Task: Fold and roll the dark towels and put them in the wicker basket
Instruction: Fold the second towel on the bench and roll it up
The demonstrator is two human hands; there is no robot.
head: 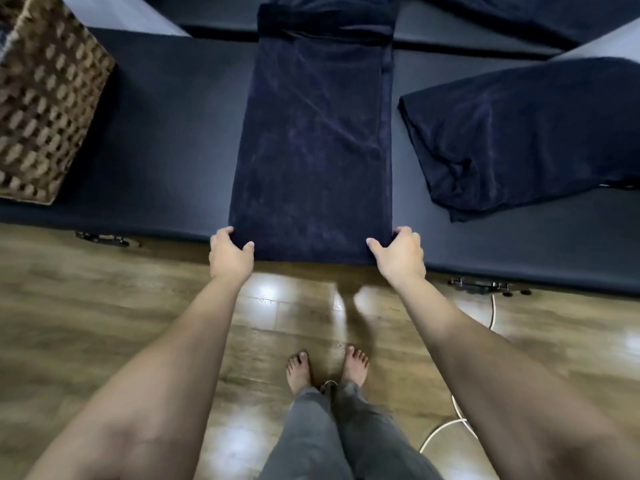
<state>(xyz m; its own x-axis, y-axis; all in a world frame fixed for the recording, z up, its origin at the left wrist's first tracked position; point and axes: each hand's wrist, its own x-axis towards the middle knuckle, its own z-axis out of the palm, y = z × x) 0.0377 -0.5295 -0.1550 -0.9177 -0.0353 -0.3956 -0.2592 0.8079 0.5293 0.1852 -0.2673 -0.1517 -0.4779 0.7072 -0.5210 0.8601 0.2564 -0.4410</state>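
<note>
A dark navy towel (315,140) lies folded into a long strip on the dark padded table (166,140), running away from me. My left hand (229,252) pinches its near left corner at the table's front edge. My right hand (398,255) pinches its near right corner. A second dark towel (512,133) lies crumpled to the right. The wicker basket (45,95) stands at the table's left end.
More dark cloth (533,15) lies at the far right on another padded surface. Metal latches (479,285) sit on the table's front edge. A white cable (450,424) runs over the wooden floor by my bare feet (327,368).
</note>
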